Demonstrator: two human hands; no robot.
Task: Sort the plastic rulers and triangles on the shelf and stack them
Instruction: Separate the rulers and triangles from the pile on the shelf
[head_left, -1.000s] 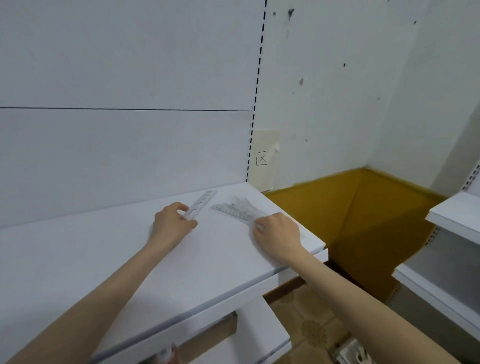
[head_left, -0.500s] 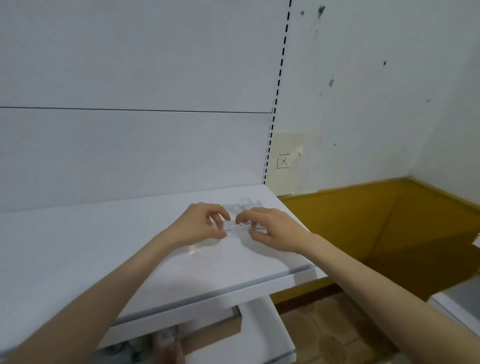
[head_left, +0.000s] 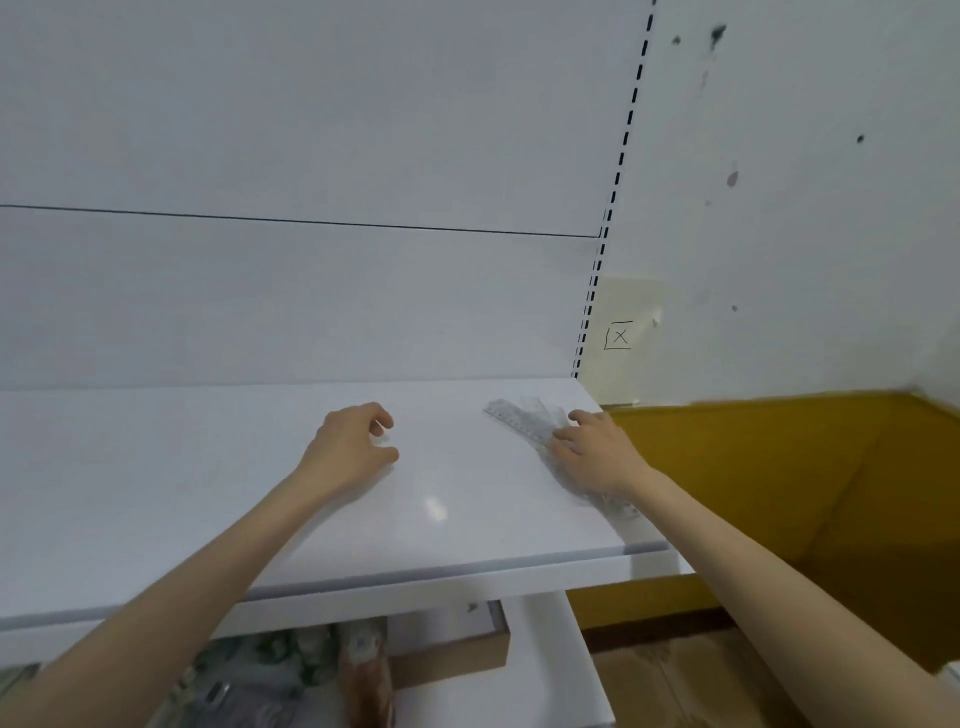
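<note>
Pressed the heap of clear plastic rulers and triangles (head_left: 524, 423) flat on the shelf (head_left: 234, 493) under the straightened fingers of the right hand (head_left: 597, 457), one ruler end poking out just past the fingertips. Rested the left hand (head_left: 353, 452) well apart from that hold, loosely curled, empty. Appeared gathered but unsorted: separating and squaring likely remained.

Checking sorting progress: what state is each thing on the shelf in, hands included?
Pile of clear rulers: lying flat, overlapping, at the right end of the shelf.
Right hand: fingers resting on the pile.
Left hand: loosely curled, holding nothing, away from the pile.
</note>
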